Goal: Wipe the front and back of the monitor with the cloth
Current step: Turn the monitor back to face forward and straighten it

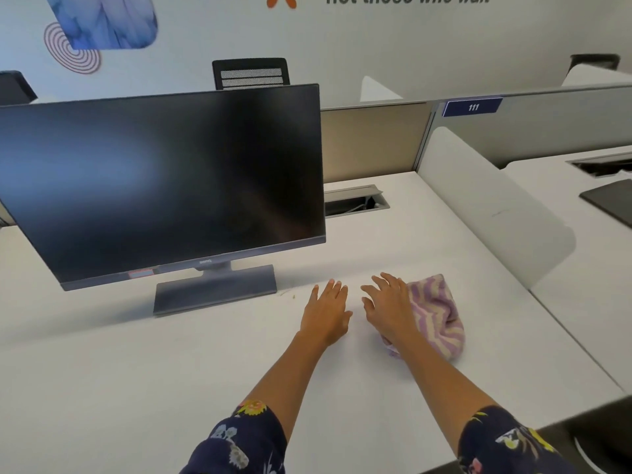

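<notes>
On desk (136, 371) | left hand (326, 311) flat | right hand (388, 307) spread (beside cloth (439, 313))

Head-worn wide view looks forward and down, close above desk (136, 388), facing the monitor (164, 179)

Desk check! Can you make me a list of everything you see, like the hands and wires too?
Surface: white desk, no spills seen.
Job's things: dark monitor upright on its stand, screen off; striped cloth bunched on the desk to its right.
Clutter: tiny specks by the stand.
Grips: left hand open, fingers straight; right hand open, fingers spread, at the cloth's left edge, not holding it.
Cables: none clearly seen; desk hatch open.
Surroundings: white divider on the right, chair behind the monitor, sign reading 111.
</notes>
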{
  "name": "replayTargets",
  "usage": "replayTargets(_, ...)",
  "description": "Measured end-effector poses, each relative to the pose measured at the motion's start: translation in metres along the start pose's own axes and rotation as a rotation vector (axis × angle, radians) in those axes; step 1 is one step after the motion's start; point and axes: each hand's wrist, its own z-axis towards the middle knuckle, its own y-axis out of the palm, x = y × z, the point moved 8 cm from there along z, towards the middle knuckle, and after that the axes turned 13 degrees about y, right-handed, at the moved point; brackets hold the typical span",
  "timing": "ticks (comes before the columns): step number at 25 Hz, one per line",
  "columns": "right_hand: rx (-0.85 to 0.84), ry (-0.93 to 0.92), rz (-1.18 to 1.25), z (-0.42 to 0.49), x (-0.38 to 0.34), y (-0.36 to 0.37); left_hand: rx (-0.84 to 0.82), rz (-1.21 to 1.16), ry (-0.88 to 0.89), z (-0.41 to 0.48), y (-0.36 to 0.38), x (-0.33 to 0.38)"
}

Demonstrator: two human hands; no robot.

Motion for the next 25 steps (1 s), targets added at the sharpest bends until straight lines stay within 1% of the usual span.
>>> replayTargets(4, 0.047, 0.015, -0.055, 0.007, 0.029, -0.013, 0.022, 0.005, 0.038, 0.021, 0.006, 0.025)
replayTargets(9, -0.175, 0.069, -0.315, 0.01, 0.053, -0.008, 0.014, -0.01, 0.074, 0.034, 0.01, 0.043)
replayTargets(11, -0.216, 0.097, -0.344, 0.009, 0.056, -0.008, 0.004, -0.022, 0.079, 0.035, 0.011, 0.046)
replayTargets(12, -0.226, 0.108, -0.309, 0.011, 0.055, -0.012, 0.004, -0.037, 0.078, 0.035, 0.01, 0.046)
replayTargets(15, -0.218, 0.125, -0.035, 0.027, 0.047, -0.04, 0.037, -0.139, 0.031, 0.035, -0.004, 0.04)
replayTargets(18, -0.268, 0.129, 0.349, 0.046, 0.043, -0.082, 0.144, -0.284, -0.02, 0.04, -0.034, 0.032)
replayTargets(20, -0.319, 0.118, 0.531, 0.052, 0.039, -0.115, 0.218, -0.39, -0.029, 0.047, -0.058, 0.026)
replayTargets(22, -0.4, 0.039, 0.696, 0.053, 0.03, -0.148, 0.277, -0.467, -0.001, 0.053, -0.085, 0.025)
replayTargets(25, -0.56, -0.092, 0.97, 0.051, 0.016, -0.193, 0.283, -0.52, 0.04, 0.058, -0.112, 0.021)
